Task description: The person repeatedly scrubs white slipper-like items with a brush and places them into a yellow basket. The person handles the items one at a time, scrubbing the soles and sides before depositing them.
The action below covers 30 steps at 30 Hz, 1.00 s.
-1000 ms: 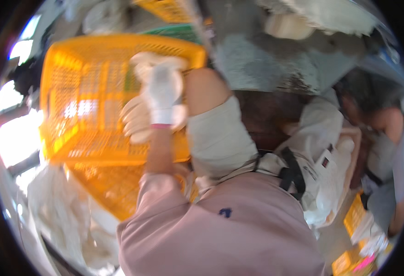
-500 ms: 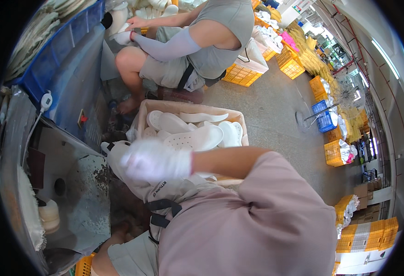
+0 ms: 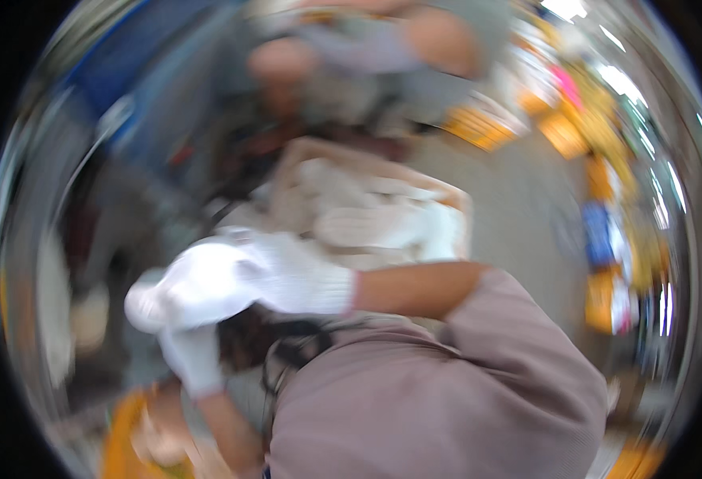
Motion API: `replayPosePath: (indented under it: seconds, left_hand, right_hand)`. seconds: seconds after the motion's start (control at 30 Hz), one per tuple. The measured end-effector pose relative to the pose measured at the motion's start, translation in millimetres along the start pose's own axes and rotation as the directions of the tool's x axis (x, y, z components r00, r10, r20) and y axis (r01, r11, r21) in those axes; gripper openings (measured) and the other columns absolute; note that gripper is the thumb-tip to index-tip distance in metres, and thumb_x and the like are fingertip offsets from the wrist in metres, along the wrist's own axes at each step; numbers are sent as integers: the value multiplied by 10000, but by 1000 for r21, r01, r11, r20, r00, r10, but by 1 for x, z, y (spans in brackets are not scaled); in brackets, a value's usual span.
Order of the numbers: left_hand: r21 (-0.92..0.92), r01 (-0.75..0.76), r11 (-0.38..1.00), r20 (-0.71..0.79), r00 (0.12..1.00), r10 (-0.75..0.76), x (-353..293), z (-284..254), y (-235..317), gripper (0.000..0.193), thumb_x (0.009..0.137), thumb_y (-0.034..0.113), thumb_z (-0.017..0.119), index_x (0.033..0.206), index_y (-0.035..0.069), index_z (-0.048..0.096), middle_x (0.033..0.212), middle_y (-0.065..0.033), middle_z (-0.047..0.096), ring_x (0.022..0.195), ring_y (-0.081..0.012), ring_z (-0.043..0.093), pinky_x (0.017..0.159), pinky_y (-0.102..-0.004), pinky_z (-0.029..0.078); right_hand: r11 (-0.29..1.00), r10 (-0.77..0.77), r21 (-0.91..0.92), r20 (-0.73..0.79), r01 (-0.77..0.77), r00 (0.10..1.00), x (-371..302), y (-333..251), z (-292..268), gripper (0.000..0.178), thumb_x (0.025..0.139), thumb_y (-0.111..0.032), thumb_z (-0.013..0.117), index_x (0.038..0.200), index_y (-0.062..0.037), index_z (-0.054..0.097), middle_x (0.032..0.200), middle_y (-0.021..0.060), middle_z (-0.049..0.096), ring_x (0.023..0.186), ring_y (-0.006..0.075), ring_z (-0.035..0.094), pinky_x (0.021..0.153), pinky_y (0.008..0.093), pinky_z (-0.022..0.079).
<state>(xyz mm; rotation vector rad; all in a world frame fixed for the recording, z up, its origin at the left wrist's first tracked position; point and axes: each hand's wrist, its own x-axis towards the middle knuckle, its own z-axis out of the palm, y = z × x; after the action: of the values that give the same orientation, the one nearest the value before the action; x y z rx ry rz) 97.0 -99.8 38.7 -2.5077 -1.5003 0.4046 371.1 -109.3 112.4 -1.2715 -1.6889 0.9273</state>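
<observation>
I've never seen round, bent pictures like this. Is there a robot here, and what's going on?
No robot: this is a person in a dusty-pink shirt, working by hand. The view comes from a wide fisheye camera worn on the head and looking down, so straight edges curve near the rim. The white-gloved right hand and white-gloved left hand meet at a smooth white piece, apparently held between them; blur hides the exact grip. Just beyond is a lined bin of white pieces. A yellow crate shows at lower left, and another person at the top.
</observation>
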Motion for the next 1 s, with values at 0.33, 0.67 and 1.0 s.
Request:
replayPosePath:
  seconds: [0.33,0.67,1.0]
  left_hand:
    - [-76,-503,-861,479,739,-474,143,-5,-30,396,1083,247,591,1419,38,598,1386,-130,678,1245,-315,654,1113,-436,505]
    - [-860,482,-167,482,659,-577,12,47,-126,784,919,312,824,1529,-56,497,1431,-128,634,1249,-184,623,1113,-340,470]
    - [-324,-551,-769,422,643,-639,120,-25,-23,399,972,124,760,1332,-9,651,1180,-92,725,1004,-183,688,843,-316,589]
  right_hand:
    - [945,-115,-294,115,145,987,103,-58,53,388,1051,-146,558,1383,55,548,1261,313,641,1047,482,665,855,478,568]
    - [531,-527,-532,401,659,749,224,11,105,270,796,-244,748,938,-21,693,956,249,680,918,475,673,782,552,555]
    - [929,48,-359,348,85,936,153,-50,67,585,851,-176,696,1389,0,545,1216,278,665,1077,419,692,931,451,566]
